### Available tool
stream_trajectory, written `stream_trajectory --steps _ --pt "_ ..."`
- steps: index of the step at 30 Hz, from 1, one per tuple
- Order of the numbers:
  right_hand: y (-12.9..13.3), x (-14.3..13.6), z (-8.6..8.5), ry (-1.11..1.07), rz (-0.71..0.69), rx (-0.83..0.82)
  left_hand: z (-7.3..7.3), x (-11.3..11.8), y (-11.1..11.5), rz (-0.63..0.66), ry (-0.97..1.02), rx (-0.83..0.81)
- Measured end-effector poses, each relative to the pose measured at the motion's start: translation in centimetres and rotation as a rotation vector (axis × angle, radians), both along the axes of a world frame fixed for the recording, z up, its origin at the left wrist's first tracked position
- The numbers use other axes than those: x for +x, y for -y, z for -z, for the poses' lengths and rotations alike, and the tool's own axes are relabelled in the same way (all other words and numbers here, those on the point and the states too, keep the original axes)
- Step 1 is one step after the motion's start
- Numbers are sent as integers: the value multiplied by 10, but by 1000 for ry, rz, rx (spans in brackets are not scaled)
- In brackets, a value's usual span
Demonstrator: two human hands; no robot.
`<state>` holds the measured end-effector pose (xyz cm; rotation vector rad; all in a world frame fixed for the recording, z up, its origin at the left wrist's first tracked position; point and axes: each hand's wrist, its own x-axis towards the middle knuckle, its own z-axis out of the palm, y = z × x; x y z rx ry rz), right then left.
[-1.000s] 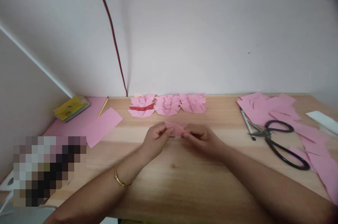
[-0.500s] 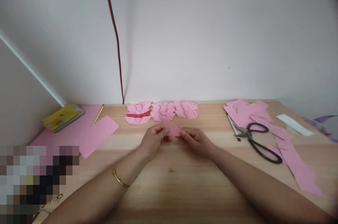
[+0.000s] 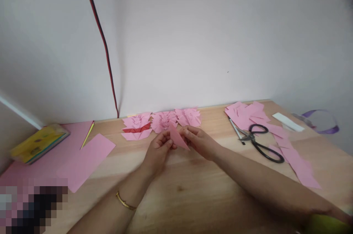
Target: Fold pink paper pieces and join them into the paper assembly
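A small folded piece of pink paper [image 3: 178,138] is held up between both hands at the middle of the view. My left hand [image 3: 159,150] pinches its left side, thumb in front. On the upper right side, my right hand [image 3: 199,141] has its fingers closed against the paper. Just beyond the hands, by the wall, lie several folded pink paper pieces [image 3: 164,120] in three groups, with a red one [image 3: 136,128] among the left group.
Black-handled scissors [image 3: 250,137] and a pen [image 3: 235,129] lie at the right, beside pink paper pieces [image 3: 239,114] and a white strip [image 3: 288,121]. At the left are a yellow packet [image 3: 38,142], a yellow pencil [image 3: 87,135] and a pink sheet [image 3: 88,162] on the wooden table [image 3: 171,204].
The pink paper has turned from lying wide to a steeper, narrower slant. My right hand has moved up along its edge. The whole view has tilted and shifted.
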<state>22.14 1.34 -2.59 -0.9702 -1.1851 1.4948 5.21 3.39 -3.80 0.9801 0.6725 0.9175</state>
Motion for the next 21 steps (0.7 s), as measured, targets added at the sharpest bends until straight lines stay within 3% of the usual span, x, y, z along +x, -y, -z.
stream_trajectory --steps 2,7,14,21 --pt "-3 -5 7 -69 10 -6 1 0 -2 -5 9 -4" --pt "-5 -3 20 -121 -116 41 1 1 -3 -9 30 -53" --pt "-3 1 17 -60 -126 77 -2 1 -2 11 89 -84" --pt "2 -2 10 167 1 163 -5 1 0 -29 183 -121"
